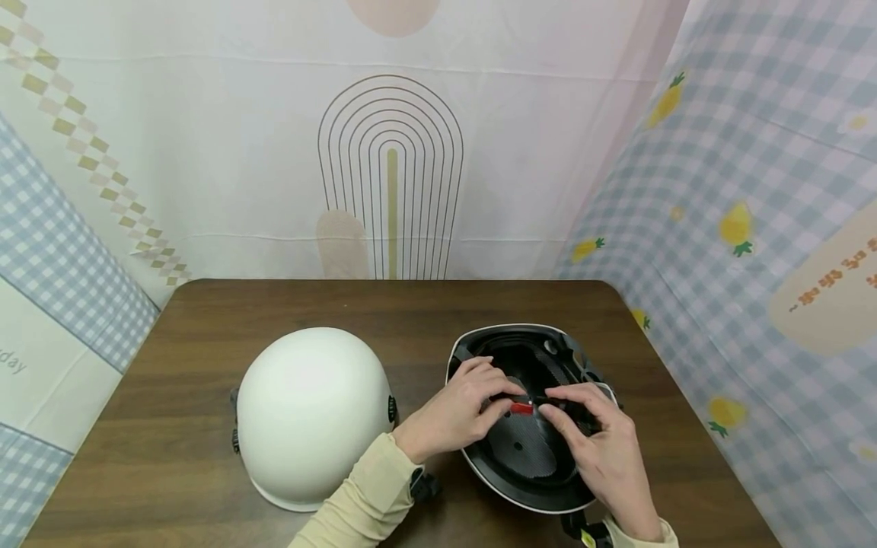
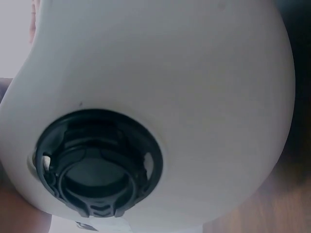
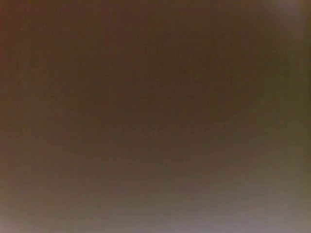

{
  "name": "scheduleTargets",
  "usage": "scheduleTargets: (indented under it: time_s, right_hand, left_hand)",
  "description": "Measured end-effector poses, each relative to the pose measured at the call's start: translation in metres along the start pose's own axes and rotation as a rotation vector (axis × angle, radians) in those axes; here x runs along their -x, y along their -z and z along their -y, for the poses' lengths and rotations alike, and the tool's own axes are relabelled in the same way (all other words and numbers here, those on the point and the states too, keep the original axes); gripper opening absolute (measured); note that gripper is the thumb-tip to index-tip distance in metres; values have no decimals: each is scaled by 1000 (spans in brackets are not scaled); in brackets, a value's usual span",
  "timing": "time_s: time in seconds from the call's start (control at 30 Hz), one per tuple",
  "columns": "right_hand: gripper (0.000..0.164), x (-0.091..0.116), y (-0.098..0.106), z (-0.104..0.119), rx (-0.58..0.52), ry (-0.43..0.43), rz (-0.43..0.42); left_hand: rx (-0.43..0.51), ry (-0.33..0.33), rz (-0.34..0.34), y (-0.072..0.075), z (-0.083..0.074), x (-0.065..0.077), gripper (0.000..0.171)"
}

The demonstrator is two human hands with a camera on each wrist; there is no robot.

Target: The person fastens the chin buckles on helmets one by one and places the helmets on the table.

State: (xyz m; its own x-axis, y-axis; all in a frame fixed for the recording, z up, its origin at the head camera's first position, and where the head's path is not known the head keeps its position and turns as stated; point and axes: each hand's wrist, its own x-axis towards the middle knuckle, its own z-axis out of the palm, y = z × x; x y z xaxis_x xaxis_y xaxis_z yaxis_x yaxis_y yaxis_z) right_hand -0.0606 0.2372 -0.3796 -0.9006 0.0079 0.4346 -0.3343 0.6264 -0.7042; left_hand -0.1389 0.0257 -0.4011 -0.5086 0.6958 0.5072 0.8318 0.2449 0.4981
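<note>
An upturned helmet with a black lining lies at the right of the table in the head view. Over its opening, my left hand pinches one side of a black strap buckle with a red part. From the other side my right hand pinches the buckle's black end between thumb and fingers. The fingertips of both hands are close together at the buckle. The right wrist view is only a brown blur.
A second white helmet sits dome up to the left, beside my left forearm. A white shell with a round black fitting fills the left wrist view. The brown table meets a patterned cloth behind.
</note>
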Motion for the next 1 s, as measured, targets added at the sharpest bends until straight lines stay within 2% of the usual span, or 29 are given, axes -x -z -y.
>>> scheduleTargets:
  time_s: [0.37,0.67,1.0]
  right_hand:
    - [32,0,2,0,0,45,0]
    - [33,2,2,1,-20,23,1]
    - [35,1,0,-1,-11,73,9]
  left_hand:
    - [3,3,-12,0,1,0,18]
    - [0,-1,-22,-1,1,1,18]
    - [0,-5,-42,-2,1,2,16]
